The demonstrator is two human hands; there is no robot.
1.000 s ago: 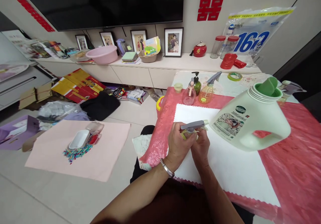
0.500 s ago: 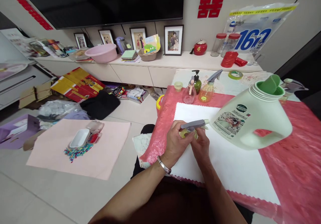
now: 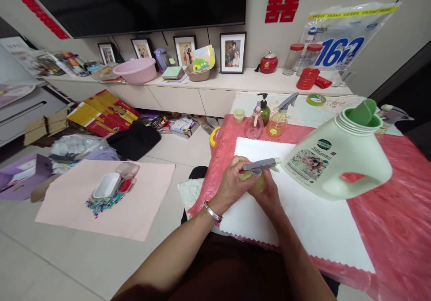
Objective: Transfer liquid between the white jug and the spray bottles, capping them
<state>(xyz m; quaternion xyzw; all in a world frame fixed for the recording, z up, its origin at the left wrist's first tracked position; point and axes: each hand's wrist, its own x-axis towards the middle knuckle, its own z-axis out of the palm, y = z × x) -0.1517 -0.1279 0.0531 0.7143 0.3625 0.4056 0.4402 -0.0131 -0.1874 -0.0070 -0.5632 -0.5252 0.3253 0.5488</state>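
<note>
Over the white sheet (image 3: 316, 233), a small spray bottle (image 3: 259, 185) with a clear yellowish body and a grey trigger head is between my two hands. My left hand (image 3: 230, 182) grips it around the neck, just below the head, fingers partly hidden. Wrapped around the body from the right is my right hand (image 3: 270, 197). The nozzle points right, towards a big pale green jug (image 3: 336, 157) with a green cap on top. Behind the sheet stand a pink-tinted clear bottle (image 3: 254, 127), a green pump bottle (image 3: 265, 112) and an amber spray bottle (image 3: 277, 123).
A red plastic cover (image 3: 390, 211) lies over the table. A small cup (image 3: 239, 115) and a roll of green tape (image 3: 316, 99) sit at its back. On the floor at left, a pink sheet (image 3: 144, 202) carries a white tray (image 3: 107, 185) and colourful small pieces.
My left wrist has shifted left and slightly up. My right hand has turned a little around the bottle, and more of its yellowish body shows.
</note>
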